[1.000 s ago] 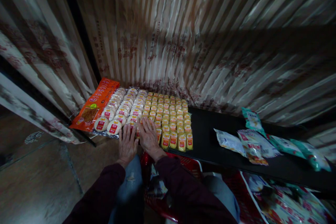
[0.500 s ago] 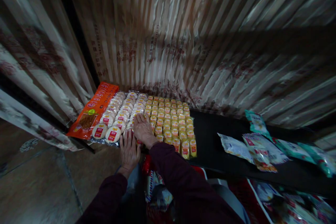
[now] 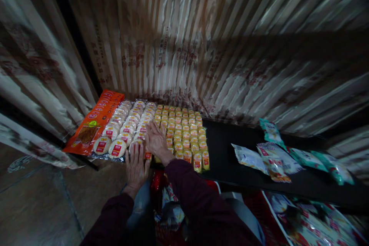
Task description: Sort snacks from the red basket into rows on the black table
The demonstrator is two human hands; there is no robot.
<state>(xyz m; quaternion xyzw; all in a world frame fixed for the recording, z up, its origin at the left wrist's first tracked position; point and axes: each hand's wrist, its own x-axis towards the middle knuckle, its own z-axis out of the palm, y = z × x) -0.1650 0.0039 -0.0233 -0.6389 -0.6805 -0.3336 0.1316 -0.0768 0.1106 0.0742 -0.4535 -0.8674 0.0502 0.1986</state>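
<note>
Rows of white round rice crackers (image 3: 126, 127) in clear wrapping lie on the black shelf. My left hand (image 3: 136, 164) rests with fingers stretched over the near end of the third cracker row. Just right of it, my right hand (image 3: 156, 141) lies flat, fingers extended, where that row meets the small yellow-wrapped snacks (image 3: 186, 135). Both palms face down and neither hand grips anything that I can see. Parts of the packs under my hands are hidden. An orange snack bag (image 3: 93, 123) with brown sticks showing lies left of the crackers.
On the right of the black shelf (image 3: 220, 150) are loose white snack packets (image 3: 249, 157) and green packets (image 3: 271, 131). Below stands a red crate (image 3: 258, 209) holding more packets. Patterned striped sheeting (image 3: 184, 46) hangs behind, and a dark post (image 3: 76, 27) rises at the left.
The whole view has shifted, so the shelf and snacks appear farther left. My hands stay on the same packs, with the right hand's fingers slightly more spread.
</note>
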